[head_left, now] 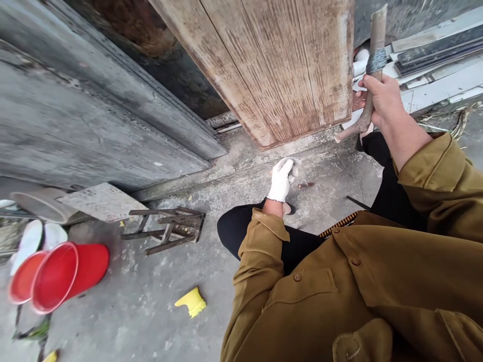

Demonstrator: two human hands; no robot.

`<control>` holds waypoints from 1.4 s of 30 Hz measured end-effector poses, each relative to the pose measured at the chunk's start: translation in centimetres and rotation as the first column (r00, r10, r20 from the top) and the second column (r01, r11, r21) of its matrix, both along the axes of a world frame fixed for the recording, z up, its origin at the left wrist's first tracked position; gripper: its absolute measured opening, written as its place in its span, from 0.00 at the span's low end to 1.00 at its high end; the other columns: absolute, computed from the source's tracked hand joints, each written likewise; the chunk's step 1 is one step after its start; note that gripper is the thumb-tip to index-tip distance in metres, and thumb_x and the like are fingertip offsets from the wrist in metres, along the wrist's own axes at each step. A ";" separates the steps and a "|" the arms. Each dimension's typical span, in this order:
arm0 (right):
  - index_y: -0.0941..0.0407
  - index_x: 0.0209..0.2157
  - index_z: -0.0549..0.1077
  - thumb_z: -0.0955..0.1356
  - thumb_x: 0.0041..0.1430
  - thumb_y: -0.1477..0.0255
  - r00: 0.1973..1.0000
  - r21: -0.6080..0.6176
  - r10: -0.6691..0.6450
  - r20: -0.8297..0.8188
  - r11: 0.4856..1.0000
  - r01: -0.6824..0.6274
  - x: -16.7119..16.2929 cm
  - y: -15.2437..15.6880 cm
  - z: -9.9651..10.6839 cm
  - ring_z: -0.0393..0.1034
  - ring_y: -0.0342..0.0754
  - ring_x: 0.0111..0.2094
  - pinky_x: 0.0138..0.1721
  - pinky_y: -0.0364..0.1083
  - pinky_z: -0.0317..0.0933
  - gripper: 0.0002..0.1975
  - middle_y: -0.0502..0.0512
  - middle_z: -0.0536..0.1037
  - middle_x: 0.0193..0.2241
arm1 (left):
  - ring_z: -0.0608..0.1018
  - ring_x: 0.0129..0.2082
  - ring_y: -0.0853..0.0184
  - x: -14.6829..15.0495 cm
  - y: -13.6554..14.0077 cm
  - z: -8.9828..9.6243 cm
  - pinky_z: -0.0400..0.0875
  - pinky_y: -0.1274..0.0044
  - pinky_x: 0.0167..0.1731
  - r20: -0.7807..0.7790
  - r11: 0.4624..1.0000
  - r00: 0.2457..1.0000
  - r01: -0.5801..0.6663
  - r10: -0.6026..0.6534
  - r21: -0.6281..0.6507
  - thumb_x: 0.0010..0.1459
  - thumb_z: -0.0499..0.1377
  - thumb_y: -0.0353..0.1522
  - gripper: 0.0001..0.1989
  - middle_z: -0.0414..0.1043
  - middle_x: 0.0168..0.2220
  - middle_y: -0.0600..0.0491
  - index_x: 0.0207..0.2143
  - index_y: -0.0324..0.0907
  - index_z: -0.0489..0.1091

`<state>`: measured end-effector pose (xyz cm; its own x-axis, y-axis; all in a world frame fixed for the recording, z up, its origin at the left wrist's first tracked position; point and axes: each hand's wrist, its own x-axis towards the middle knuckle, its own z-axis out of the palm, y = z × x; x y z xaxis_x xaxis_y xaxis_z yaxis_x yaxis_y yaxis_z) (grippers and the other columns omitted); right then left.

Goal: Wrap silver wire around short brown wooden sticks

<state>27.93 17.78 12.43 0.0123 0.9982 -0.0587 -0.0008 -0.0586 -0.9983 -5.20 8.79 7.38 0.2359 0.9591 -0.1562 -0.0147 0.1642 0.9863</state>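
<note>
My right hand [385, 99], bare, is wrapped round a crooked wooden stick [377, 35], held up at the right. A band of grey wire [376, 61] is wound round the stick just above my fingers, and its lower end bends off to the left. My left hand [282, 177] wears a white knit glove and is low over the concrete. Its fingers are curled together; whatever may be in them is hidden. Just right of the glove, a small reddish-brown piece [306, 185] lies on the ground.
A worn plank door [279, 70] stands ahead, beside a grey wooden panel [83, 130]. To the left are a small wooden stool [173, 229], red buckets [90, 264] and a yellow object [191, 301]. Stacked boards [437, 60] lie at the far right.
</note>
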 end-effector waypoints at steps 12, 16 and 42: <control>0.57 0.34 0.67 0.69 0.60 0.74 0.998 -0.035 -0.013 0.058 0.999 0.015 -5.3 -2.6 2.9 0.62 0.39 0.24 0.23 0.42 0.53 0.05 0.52 0.74 0.30 | 0.79 0.42 0.62 -1.3 1.0 -0.3 0.72 0.73 0.46 -0.724 0.946 0.670 0.316 -0.164 0.077 0.57 0.59 0.35 0.10 0.79 0.40 0.49 0.38 0.43 0.76; 0.57 0.35 0.72 0.71 0.57 0.72 0.940 -0.083 0.308 0.145 0.951 -0.298 -7.1 -3.7 3.3 0.61 0.39 0.21 0.22 0.42 0.55 0.05 0.48 0.72 0.22 | 0.78 0.50 0.54 -3.2 1.4 0.0 0.70 0.67 0.53 -0.822 0.939 0.534 0.344 -0.200 -0.005 0.51 0.63 0.34 0.13 0.79 0.45 0.46 0.41 0.45 0.77; 0.60 0.27 0.79 0.76 0.47 0.75 -0.038 -0.739 0.847 0.530 0.440 -0.510 -10.3 -4.2 0.9 0.69 0.46 0.28 0.34 0.45 0.58 0.05 0.51 0.73 0.20 | 0.72 0.29 0.68 -0.2 0.3 0.3 0.68 0.77 0.35 -0.529 0.832 0.737 0.546 -0.420 0.100 0.61 0.55 0.34 0.10 0.73 0.29 0.54 0.34 0.40 0.76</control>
